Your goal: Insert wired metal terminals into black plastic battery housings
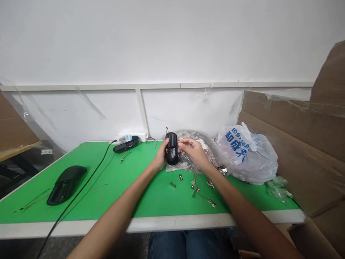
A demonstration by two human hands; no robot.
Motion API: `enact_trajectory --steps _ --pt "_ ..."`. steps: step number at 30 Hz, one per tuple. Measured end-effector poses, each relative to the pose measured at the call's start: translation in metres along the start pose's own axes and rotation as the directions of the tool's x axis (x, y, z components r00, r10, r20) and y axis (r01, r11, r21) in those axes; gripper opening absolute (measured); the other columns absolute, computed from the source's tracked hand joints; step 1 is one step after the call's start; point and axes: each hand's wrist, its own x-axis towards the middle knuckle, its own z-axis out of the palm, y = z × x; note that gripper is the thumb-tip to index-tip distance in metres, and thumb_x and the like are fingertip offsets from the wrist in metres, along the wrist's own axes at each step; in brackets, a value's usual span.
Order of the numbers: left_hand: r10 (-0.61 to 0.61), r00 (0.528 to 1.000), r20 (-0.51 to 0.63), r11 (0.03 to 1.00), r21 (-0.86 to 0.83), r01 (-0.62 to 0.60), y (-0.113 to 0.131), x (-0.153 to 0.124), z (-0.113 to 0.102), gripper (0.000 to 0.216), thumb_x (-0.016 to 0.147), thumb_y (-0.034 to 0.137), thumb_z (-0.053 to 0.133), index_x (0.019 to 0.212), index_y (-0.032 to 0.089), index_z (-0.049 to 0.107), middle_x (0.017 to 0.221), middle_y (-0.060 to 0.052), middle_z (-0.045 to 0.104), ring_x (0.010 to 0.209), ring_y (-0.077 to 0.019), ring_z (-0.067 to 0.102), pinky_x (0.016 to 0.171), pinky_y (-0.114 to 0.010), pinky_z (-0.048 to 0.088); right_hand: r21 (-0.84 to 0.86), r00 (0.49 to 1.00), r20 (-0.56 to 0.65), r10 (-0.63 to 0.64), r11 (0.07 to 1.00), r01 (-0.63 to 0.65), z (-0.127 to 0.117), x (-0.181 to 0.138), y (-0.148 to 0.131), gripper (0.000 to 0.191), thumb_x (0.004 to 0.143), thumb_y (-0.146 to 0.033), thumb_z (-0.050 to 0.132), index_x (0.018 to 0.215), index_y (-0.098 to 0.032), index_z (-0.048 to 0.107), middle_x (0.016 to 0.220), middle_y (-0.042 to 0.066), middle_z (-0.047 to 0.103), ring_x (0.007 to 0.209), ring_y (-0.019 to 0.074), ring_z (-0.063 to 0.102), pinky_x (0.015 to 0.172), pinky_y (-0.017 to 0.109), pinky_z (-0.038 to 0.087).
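Note:
My left hand [161, 155] is wrapped round a black rounded plastic part [172, 154], holding it above the green table top [126, 187]. My right hand [192, 151] is beside it, fingers pinched at the part's upper right side, where thin wires stick up. Whether the fingers grip a wire is too small to tell. Small metal terminals with red wires [201, 192] lie on the green surface just in front of both hands.
A black shell-shaped housing [65, 184] lies at the left. A black cable [88, 180] runs to a white power strip [132, 137] with a black tool [126, 144] by it. Clear bags [198, 151] and a white printed bag [246, 154] sit right; cardboard [304, 144] beyond.

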Motion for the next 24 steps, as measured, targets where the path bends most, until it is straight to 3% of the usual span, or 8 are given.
enact_trajectory --steps 5,12,19,24 --pt "-0.064 0.997 0.053 0.997 -0.026 0.066 -0.001 -0.008 0.006 0.047 0.096 0.056 0.057 0.095 0.012 0.072 0.069 -0.011 0.075 0.050 -0.0214 0.068 0.050 -0.032 0.057 -0.124 0.999 0.039 -0.006 0.992 0.010 -0.008 0.001 -0.004 0.033 0.082 -0.053 0.079 0.097 -0.024 0.076 0.081 0.003 0.076 0.073 0.0209 0.070 0.079 0.041 0.062" --pt "-0.038 0.999 -0.033 0.995 -0.089 0.035 -0.003 -0.007 0.010 0.050 0.098 0.056 0.056 0.094 0.010 0.074 0.068 -0.012 0.074 0.054 -0.0192 0.069 0.054 -0.028 0.060 -0.150 0.998 0.020 -0.059 0.987 0.061 -0.010 -0.001 -0.005 0.030 0.081 -0.043 0.081 0.101 -0.023 0.072 0.097 0.007 0.080 0.092 0.0223 0.076 0.094 0.043 0.062" --pt "-0.079 0.996 -0.036 0.990 -0.119 0.074 -0.010 -0.003 0.009 0.045 0.096 0.057 0.061 0.089 0.015 0.073 0.068 -0.007 0.072 0.053 -0.0169 0.066 0.055 -0.028 0.059 -0.261 0.998 0.026 -0.061 0.963 0.066 -0.007 -0.008 -0.007 0.025 0.083 -0.047 0.076 0.093 -0.024 0.074 0.091 0.005 0.078 0.080 0.0224 0.074 0.084 0.042 0.063" --pt "-0.104 0.994 -0.031 0.989 -0.112 0.100 -0.015 0.002 0.001 0.048 0.095 0.060 0.061 0.088 0.015 0.074 0.069 -0.009 0.072 0.057 -0.0187 0.068 0.056 -0.028 0.059 -0.292 0.996 0.047 -0.070 0.953 0.080 -0.011 -0.005 -0.003 0.027 0.082 -0.046 0.073 0.096 -0.023 0.076 0.098 0.007 0.081 0.087 0.0236 0.076 0.087 0.041 0.063"
